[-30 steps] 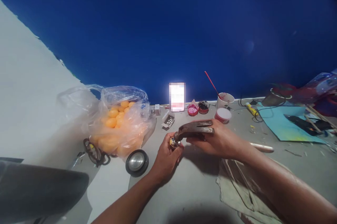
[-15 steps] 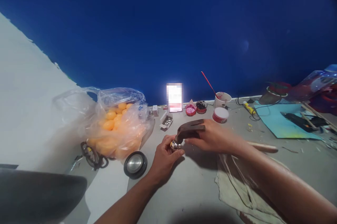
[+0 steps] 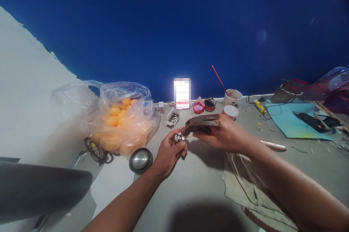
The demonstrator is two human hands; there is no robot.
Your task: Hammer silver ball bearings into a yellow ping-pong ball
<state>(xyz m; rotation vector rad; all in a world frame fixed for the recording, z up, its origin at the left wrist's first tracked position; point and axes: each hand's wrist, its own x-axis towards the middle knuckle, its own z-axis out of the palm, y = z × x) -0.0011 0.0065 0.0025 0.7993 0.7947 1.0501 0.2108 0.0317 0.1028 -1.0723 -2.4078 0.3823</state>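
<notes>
Between the fingers and thumb of my left hand (image 3: 171, 154) is a small round object (image 3: 179, 138) with a shiny metallic, studded-looking surface. My right hand (image 3: 227, 134) is closed on a dark claw hammer (image 3: 200, 124), gripping it close to the head. The hammer's striking end is right beside the shiny ball, at its upper right; whether they touch is hard to tell. A pale handle end (image 3: 274, 146) sticks out beyond my right forearm. Just past my hands, an open small box (image 3: 172, 118) holds several shiny metal pieces.
A clear plastic bag of orange balls (image 3: 122, 123) stands at the left, near a round black-rimmed lid (image 3: 141, 160). Pink (image 3: 199, 107) and black tubs, a white cup (image 3: 233, 97) with a red stick, and a blue sheet (image 3: 283, 119) line the back. Cloth (image 3: 242, 181) lies front right.
The hammer head has tilted and shifted slightly right of the ball, showing more of the ball. My left hand has turned a little around it. The whole view has shifted slightly.
</notes>
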